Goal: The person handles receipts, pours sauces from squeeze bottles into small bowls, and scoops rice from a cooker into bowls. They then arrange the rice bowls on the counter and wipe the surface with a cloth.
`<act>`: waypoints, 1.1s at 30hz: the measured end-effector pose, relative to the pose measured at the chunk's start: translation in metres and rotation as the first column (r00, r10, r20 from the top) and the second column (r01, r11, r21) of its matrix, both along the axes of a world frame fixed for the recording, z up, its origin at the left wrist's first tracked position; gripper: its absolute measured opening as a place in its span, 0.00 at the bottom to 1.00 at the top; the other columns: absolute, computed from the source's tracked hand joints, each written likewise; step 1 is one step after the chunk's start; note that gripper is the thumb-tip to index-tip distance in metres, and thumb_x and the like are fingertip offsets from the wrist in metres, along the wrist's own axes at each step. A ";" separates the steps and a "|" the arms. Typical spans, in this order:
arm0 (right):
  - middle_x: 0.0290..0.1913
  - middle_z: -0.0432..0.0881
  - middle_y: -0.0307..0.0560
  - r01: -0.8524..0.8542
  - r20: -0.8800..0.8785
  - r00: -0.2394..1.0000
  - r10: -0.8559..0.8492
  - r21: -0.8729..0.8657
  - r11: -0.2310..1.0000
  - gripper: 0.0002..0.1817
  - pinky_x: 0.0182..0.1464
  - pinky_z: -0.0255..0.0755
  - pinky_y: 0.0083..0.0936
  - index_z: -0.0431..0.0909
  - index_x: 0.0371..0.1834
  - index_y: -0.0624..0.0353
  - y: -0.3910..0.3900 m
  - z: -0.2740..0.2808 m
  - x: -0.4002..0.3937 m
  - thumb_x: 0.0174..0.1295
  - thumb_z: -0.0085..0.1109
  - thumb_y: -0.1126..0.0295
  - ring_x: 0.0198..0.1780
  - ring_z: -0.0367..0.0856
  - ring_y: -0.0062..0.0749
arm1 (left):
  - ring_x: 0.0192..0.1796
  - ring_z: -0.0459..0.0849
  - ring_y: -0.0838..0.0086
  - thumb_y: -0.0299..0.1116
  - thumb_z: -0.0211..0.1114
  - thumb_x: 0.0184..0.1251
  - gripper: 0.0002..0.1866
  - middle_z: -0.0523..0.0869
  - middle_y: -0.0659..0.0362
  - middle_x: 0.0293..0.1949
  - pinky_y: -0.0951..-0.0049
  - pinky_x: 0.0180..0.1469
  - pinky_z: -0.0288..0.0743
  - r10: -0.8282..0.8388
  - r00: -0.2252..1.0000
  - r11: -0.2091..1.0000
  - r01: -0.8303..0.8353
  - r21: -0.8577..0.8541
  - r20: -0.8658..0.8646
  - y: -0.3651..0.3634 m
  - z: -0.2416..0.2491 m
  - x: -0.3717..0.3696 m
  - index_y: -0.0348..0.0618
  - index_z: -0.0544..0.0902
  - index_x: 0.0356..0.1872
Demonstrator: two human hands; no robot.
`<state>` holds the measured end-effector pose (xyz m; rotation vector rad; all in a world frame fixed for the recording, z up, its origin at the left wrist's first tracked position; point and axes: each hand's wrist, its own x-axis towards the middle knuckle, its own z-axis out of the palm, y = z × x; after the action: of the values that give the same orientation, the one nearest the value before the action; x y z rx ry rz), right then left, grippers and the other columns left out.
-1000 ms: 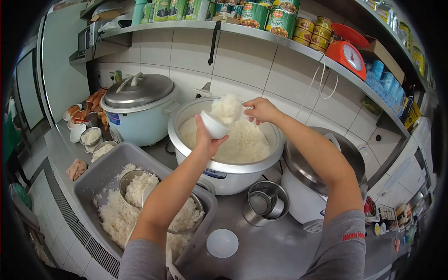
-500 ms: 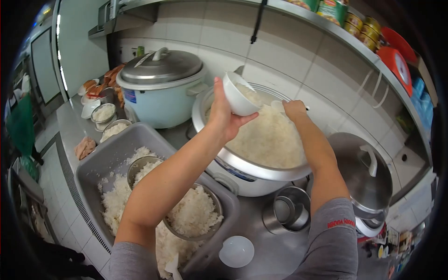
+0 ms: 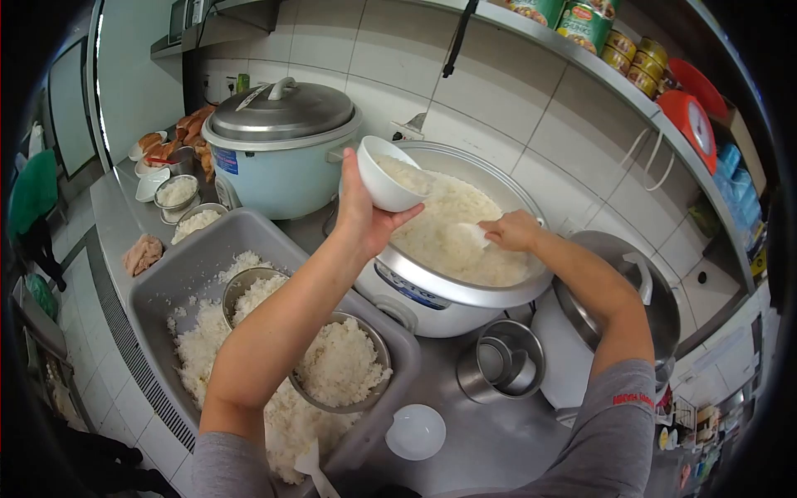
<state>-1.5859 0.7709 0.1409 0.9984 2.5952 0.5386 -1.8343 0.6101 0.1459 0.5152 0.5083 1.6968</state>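
Rice being portioned at the open cooker (image 3: 448, 290), from which all places are given. Nearest, a white saucer (image 3: 416, 432) is set on the steel counter (image 3: 465, 448), on the near side of the cooker. To the near left, a grey tub (image 3: 407, 357) is seen, with loose rice, two rice-filled metal bowls and, at its near end, a white spoon (image 3: 309, 463). Nested steel pots (image 3: 473, 378) are placed just to the near right.

Above the cooker's left rim, a white bowl (image 3: 388, 192) is held tilted by the left hand (image 3: 363, 217) — its grip is partly open, fingers spread around the outer wall; some rice is contained in the bowl. Over the cooker's right half, a white scoop (image 3: 473, 235) is held in the closed grip of the right hand (image 3: 513, 230), its blade at the surface of the rice (image 3: 448, 224).

The step in hand is judged to be scooping. For a loaded scoop to be transferred, a level blade and a steady bowl mouth kept close would be called for — spillage over the rim being the likely fault.

Beyond, a lidded cooker (image 3: 274, 178) is placed to the left; a shelf (image 3: 552, 51) with cans is fixed above and behind.
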 end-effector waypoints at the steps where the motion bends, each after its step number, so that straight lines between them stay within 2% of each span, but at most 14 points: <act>1: 0.33 0.82 0.47 -0.025 -0.001 1.000 0.025 -0.037 0.999 0.18 0.41 0.71 0.36 0.72 0.54 0.40 -0.013 0.002 0.004 0.61 0.43 0.55 0.38 0.79 0.42 | 0.58 0.69 0.54 0.67 0.35 0.60 0.40 0.65 0.47 0.58 0.53 0.55 0.70 0.007 1.000 1.000 -0.007 0.014 0.015 -0.002 0.000 0.000 0.44 0.57 0.62; 6: 0.33 0.81 0.49 -0.061 -0.025 0.998 0.059 -0.105 0.993 0.18 0.41 0.71 0.38 0.72 0.53 0.40 -0.057 0.015 0.008 0.60 0.45 0.54 0.38 0.79 0.43 | 0.57 0.70 0.54 0.65 0.40 0.60 0.39 0.66 0.47 0.57 0.53 0.55 0.70 0.020 0.999 0.998 -0.023 0.062 0.042 -0.017 0.004 0.003 0.44 0.58 0.62; 8: 0.35 0.81 0.51 -0.080 -0.143 0.989 0.042 -0.271 0.959 0.22 0.43 0.71 0.38 0.72 0.55 0.44 -0.066 0.019 0.003 0.58 0.48 0.53 0.38 0.79 0.45 | 0.57 0.69 0.55 0.65 0.40 0.60 0.38 0.65 0.47 0.57 0.52 0.55 0.69 0.043 0.999 0.996 -0.044 0.078 0.018 -0.026 0.009 0.006 0.44 0.58 0.62; 9: 0.35 0.81 0.51 -0.085 -0.149 0.988 0.047 -0.260 0.962 0.22 0.43 0.71 0.38 0.72 0.55 0.44 -0.063 0.014 0.004 0.58 0.48 0.53 0.38 0.79 0.45 | 0.58 0.69 0.55 0.64 0.41 0.60 0.38 0.65 0.47 0.58 0.52 0.55 0.68 0.068 0.998 0.993 -0.068 0.092 0.000 -0.030 0.011 0.006 0.44 0.58 0.61; 11: 0.34 0.81 0.53 -0.182 -0.344 0.939 0.023 -0.438 0.881 0.25 0.43 0.71 0.35 0.70 0.57 0.49 -0.056 0.000 0.003 0.56 0.52 0.54 0.35 0.79 0.44 | 0.59 0.68 0.55 0.64 0.41 0.60 0.38 0.65 0.47 0.58 0.51 0.56 0.67 0.090 0.996 0.991 -0.090 0.101 0.004 -0.034 0.012 0.004 0.44 0.58 0.61; 12: 0.26 0.80 0.51 -0.125 -0.367 0.923 -0.119 -0.576 0.808 0.26 0.31 0.70 0.28 0.69 0.58 0.56 -0.057 -0.002 0.001 0.56 0.53 0.58 0.25 0.76 0.35 | 0.59 0.67 0.55 0.63 0.41 0.60 0.37 0.65 0.47 0.58 0.50 0.56 0.67 0.107 0.994 0.989 -0.108 0.098 0.012 -0.034 0.013 0.002 0.44 0.58 0.61; 13: 0.26 0.80 0.51 -0.129 -0.372 0.921 -0.115 -0.570 0.811 0.26 0.31 0.70 0.28 0.69 0.58 0.56 -0.062 -0.001 -0.005 0.56 0.53 0.58 0.25 0.76 0.35 | 0.59 0.67 0.55 0.63 0.41 0.60 0.37 0.65 0.47 0.58 0.50 0.56 0.67 0.108 0.994 0.989 -0.108 0.105 0.008 -0.033 0.015 0.001 0.44 0.58 0.61; 15: 0.17 0.72 0.40 0.023 -0.362 0.809 -0.463 -0.767 0.641 0.21 0.21 0.62 0.19 0.72 0.55 0.58 -0.068 -0.002 -0.016 0.59 0.56 0.63 0.18 0.67 0.19 | 0.60 0.66 0.54 0.62 0.41 0.60 0.36 0.64 0.47 0.59 0.48 0.57 0.64 0.119 0.992 0.987 -0.122 0.102 0.036 -0.031 0.014 0.000 0.44 0.58 0.62; 16: 0.17 0.69 0.37 -0.047 -0.382 0.782 -0.493 -0.824 0.565 0.22 0.16 0.57 0.16 0.69 0.57 0.62 -0.069 -0.003 -0.023 0.60 0.54 0.64 0.15 0.63 0.17 | 0.60 0.66 0.54 0.62 0.41 0.60 0.36 0.64 0.47 0.59 0.48 0.57 0.64 0.119 0.992 0.988 -0.121 0.100 0.032 -0.028 0.014 -0.001 0.44 0.58 0.62; 21: 0.18 0.70 0.38 -0.200 -0.533 0.636 -0.558 -0.812 0.549 0.24 0.15 0.58 0.15 0.66 0.59 0.63 -0.048 -0.003 -0.044 0.60 0.54 0.65 0.13 0.62 0.17 | 0.60 0.65 0.51 0.60 0.42 0.61 0.36 0.63 0.46 0.59 0.45 0.58 0.61 0.153 0.988 0.982 -0.151 0.115 -0.015 -0.012 0.006 -0.015 0.44 0.58 0.62; 24: 0.18 0.71 0.39 -0.105 -0.571 0.625 -0.532 -0.737 0.668 0.25 0.13 0.57 0.16 0.64 0.60 0.62 -0.039 0.025 -0.028 0.60 0.53 0.66 0.13 0.62 0.17 | 0.60 0.65 0.51 0.62 0.41 0.60 0.37 0.64 0.46 0.59 0.46 0.57 0.61 0.125 0.991 0.991 -0.123 0.045 -0.040 -0.002 0.003 -0.015 0.45 0.58 0.62; 29: 0.20 0.73 0.40 -0.066 -0.664 0.522 -0.536 -0.658 0.751 0.23 0.15 0.59 0.15 0.65 0.60 0.60 -0.042 0.080 -0.010 0.61 0.50 0.67 0.13 0.63 0.17 | 0.59 0.66 0.52 0.67 0.38 0.59 0.40 0.64 0.48 0.59 0.48 0.56 0.63 0.038 0.998 0.996 -0.041 -0.074 -0.041 0.028 -0.009 0.029 0.45 0.59 0.63; 32: 0.21 0.75 0.44 -0.043 -0.695 0.506 -0.510 -0.611 0.790 0.22 0.22 0.68 0.21 0.65 0.60 0.60 -0.049 0.079 -0.014 0.61 0.47 0.71 0.17 0.71 0.26 | 0.59 0.65 0.52 0.67 0.35 0.60 0.38 0.63 0.49 0.60 0.49 0.57 0.65 -0.021 0.997 0.997 0.026 -0.075 0.068 0.046 -0.012 0.066 0.48 0.58 0.63; 33: 0.24 0.76 0.48 -0.015 -0.760 0.627 -0.174 -0.235 0.972 0.23 0.28 0.71 0.27 0.64 0.60 0.59 -0.050 0.062 -0.015 0.59 0.46 0.73 0.22 0.74 0.33 | 0.59 0.65 0.52 0.67 0.35 0.60 0.38 0.63 0.49 0.60 0.49 0.57 0.65 -0.032 0.997 0.997 0.037 -0.071 0.065 0.052 -0.012 0.076 0.48 0.58 0.63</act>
<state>-1.6005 0.7206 0.2030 1.5096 3.2011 -0.3194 -1.7582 0.6618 0.1335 0.4137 0.5095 1.6508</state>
